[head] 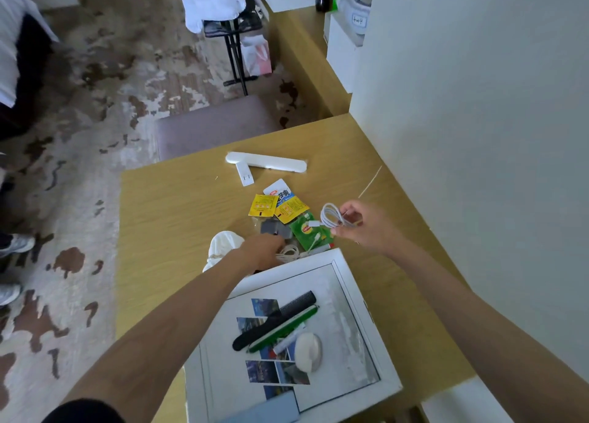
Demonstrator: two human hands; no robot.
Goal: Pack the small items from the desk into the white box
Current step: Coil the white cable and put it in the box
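A light wooden desk point(178, 218) fills the middle of the view, set against a white wall on the right. The white box point(360, 311) sits open on its near part, between the person's two forearms. In the box, several photo cards point(264, 371) lie flat on the bottom, with a black comb point(274, 320) and a green-and-white stick-shaped case point(283, 328) lying diagonally side by side on top of them, and a white oval object point(307, 351) just beside the case's lower end. At the far end of the desk lies a long white bar point(266, 163). Near the box's far left corner sits a white cloth pouch point(223, 244). Between the bar and the box is a loose cluster of small packets: a green tea packet point(306, 230), two yellow sachets point(263, 205) and a blue-and-white packet point(280, 193), overlapping one another, with a grey piece point(271, 226) in clear wrap beside them. The right hand point(360, 225) is raised above the desk, beyond the box's far right corner, fingers and thumb pinching a coiled white cable point(331, 215) whose end hangs over the tea packet. The left hand point(261, 250) is down at the box's far edge, over a tangled white cord point(288, 252); its fingers are hidden, so whether it grips the cord cannot be told.
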